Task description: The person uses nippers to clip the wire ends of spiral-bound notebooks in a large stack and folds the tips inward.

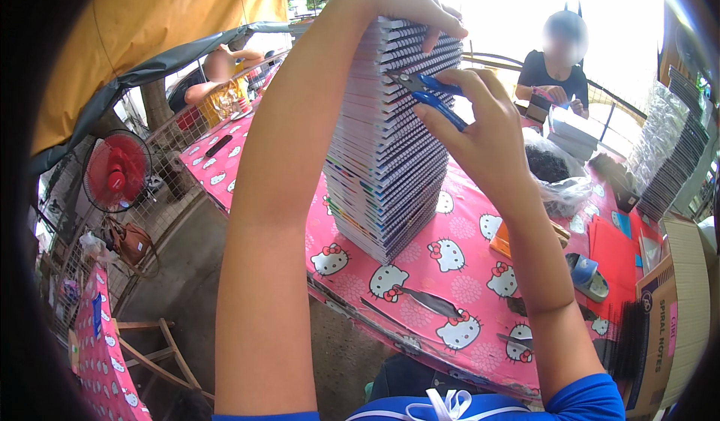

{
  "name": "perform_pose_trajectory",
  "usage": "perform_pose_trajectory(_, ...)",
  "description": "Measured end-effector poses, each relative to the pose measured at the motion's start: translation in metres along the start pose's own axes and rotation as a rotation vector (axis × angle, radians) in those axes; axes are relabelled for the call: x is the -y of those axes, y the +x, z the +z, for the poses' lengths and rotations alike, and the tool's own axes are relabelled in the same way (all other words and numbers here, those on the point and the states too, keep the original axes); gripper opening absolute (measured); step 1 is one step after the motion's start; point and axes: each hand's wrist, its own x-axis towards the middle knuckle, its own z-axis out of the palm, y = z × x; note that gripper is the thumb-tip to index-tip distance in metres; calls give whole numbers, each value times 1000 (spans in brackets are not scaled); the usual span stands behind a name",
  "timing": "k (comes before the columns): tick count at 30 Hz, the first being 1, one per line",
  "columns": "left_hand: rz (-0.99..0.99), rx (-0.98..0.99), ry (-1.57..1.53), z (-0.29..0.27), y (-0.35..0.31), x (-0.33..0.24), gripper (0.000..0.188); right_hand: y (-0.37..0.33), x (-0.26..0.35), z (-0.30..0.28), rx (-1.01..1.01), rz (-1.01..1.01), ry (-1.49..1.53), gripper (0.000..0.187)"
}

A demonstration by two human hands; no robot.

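A tall stack of spiral notebooks (390, 166) stands on the table, its coil bindings facing right and toward me. My left hand (416, 8) grips the top of the stack, fingers bent down over the bound side. In my right hand (487, 109) is a pair of wire cutters (442, 100) with blue handles. Their metal jaws touch or nearly touch the end of a coil near the stack's upper left corner. Whether wire is between the jaws is too small to tell.
A pink cartoon-print cloth covers the table (409, 252). Right of the stack are a plastic bag (559, 184), red sheets (611, 260), a blue-and-grey tape dispenser-like object (587, 277) and a cardboard box (675, 316). Two people sit beyond; a red fan (116, 171) stands left.
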Motion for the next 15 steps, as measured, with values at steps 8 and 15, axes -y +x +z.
perform_pose_trajectory(8, 2, 2, -10, -1, 5, -2, 48, 23, -35, -15, 708, 881, 1120, 53)
perform_pose_trajectory(15, -14, 2, -16, -3, 2, 0, 47, -28, -5, 11, 19, 261, 336, 43)
